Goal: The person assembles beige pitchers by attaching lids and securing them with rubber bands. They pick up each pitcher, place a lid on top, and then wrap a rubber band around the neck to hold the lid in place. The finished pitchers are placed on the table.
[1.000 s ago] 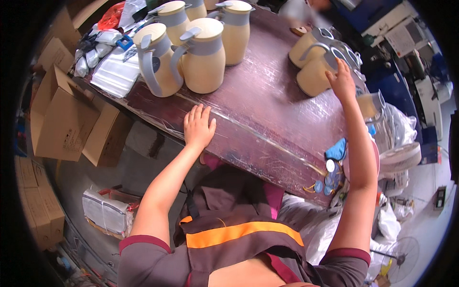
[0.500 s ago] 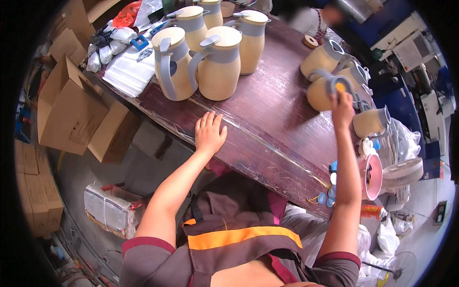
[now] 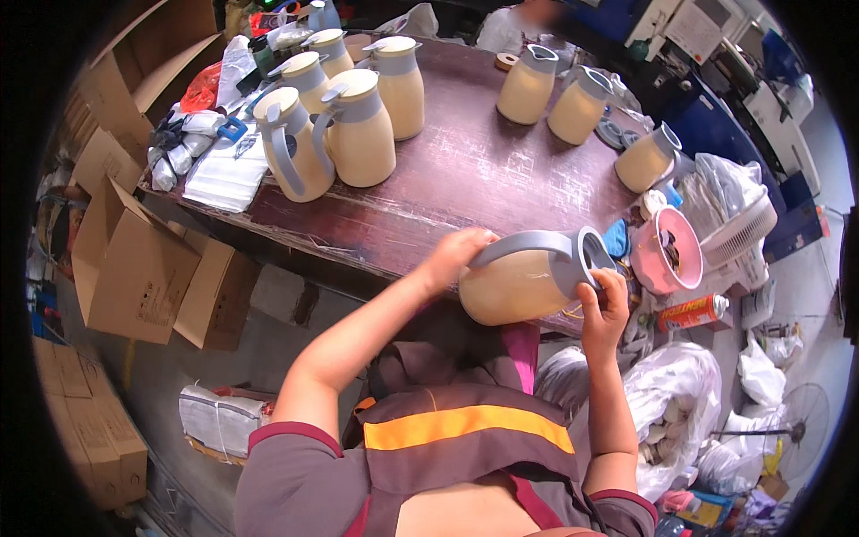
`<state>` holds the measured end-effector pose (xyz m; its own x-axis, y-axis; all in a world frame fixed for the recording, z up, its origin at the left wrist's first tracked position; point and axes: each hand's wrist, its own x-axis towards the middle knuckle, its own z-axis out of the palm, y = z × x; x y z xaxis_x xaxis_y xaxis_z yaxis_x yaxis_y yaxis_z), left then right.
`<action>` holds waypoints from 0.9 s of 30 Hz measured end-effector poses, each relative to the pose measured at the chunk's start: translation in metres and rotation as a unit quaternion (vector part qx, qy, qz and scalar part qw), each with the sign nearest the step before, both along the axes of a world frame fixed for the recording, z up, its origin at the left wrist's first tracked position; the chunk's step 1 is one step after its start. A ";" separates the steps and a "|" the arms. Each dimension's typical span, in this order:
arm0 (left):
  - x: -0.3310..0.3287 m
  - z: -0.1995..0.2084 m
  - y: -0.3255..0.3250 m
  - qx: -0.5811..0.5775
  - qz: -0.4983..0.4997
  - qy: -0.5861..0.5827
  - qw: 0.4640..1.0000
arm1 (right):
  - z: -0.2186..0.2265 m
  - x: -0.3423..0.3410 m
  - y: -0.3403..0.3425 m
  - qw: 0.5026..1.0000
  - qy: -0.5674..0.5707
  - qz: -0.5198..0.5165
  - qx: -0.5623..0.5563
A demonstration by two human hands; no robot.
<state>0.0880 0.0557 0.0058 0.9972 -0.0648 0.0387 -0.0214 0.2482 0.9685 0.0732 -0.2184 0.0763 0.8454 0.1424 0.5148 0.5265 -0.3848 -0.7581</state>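
A cream jug (image 3: 510, 288) with a grey collar and handle is held tilted on its side over the near table edge, its lidless mouth facing right. My right hand (image 3: 607, 304) is closed on the rim, thumb and fingers at the mouth. My left hand (image 3: 456, 258) wraps the base end beside the lower handle; its fingertips are partly hidden behind the jug. Several lidded jugs of the same kind (image 3: 361, 143) stand upright at the table's left. Three lidless jugs stand farther right, among them one at the back (image 3: 527, 85) and one near the right edge (image 3: 647, 159).
The dark red table (image 3: 474, 192) carries plastic sleeves (image 3: 225, 174) at left and grey lids (image 3: 611, 133) at right. A pink basin (image 3: 664, 255) and a spray can (image 3: 693, 313) are to my right. Open cardboard boxes (image 3: 134, 268) stand at left. Another person (image 3: 510, 31) is beyond the table.
My right hand has brought a jug from the table's right side to in front of me. My left hand has left the table edge and taken hold of the jug's base end.
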 end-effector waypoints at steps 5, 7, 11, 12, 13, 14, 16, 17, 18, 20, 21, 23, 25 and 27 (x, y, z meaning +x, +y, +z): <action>-0.041 0.056 -0.059 0.123 -0.060 -0.148 0.979 | -0.002 -0.021 -0.025 0.999 -0.006 -0.005 0.039; -0.054 0.070 -0.066 0.249 -0.044 -0.138 0.957 | -0.006 -0.032 -0.035 0.998 -0.034 -0.005 -0.044; -0.082 0.094 -0.062 0.267 0.015 -0.109 0.957 | 0.003 -0.035 -0.101 0.986 -0.048 -0.058 -0.147; -0.090 0.101 -0.055 0.247 0.020 -0.102 0.964 | 0.002 -0.030 -0.134 0.976 -0.058 -0.102 -0.183; -0.095 0.103 -0.049 0.220 0.020 -0.097 0.970 | -0.005 -0.026 -0.174 0.964 -0.058 -0.168 -0.198; -0.098 0.100 -0.042 0.227 0.014 -0.087 0.970 | -0.019 -0.028 -0.225 0.949 -0.035 -0.240 -0.202; -0.104 0.073 -0.035 0.235 0.036 -0.084 0.968 | -0.069 -0.044 -0.337 0.872 -0.008 -0.417 -0.257; -0.105 0.058 -0.035 0.237 0.054 -0.081 0.967 | -0.094 -0.067 -0.377 0.820 0.035 -0.487 -0.300; -0.108 0.049 -0.035 0.267 0.053 -0.073 0.960 | -0.108 -0.087 -0.382 0.794 0.082 -0.515 -0.312; -0.114 0.022 -0.037 0.358 0.032 -0.036 0.932 | -0.137 -0.129 -0.374 0.656 0.275 -0.531 -0.461; -0.116 0.010 -0.037 0.386 0.010 -0.007 0.922 | -0.150 -0.141 -0.355 0.612 0.331 -0.522 -0.493; -0.115 0.000 -0.041 0.354 0.000 0.025 0.935 | -0.179 -0.166 -0.334 0.599 0.372 -0.529 -0.473; -0.117 0.000 -0.040 0.360 -0.009 0.031 0.933 | -0.191 -0.154 -0.319 0.616 0.368 -0.533 -0.449; -0.113 -0.001 -0.043 0.366 -0.011 0.027 0.930 | -0.194 -0.137 -0.317 0.626 0.366 -0.537 -0.431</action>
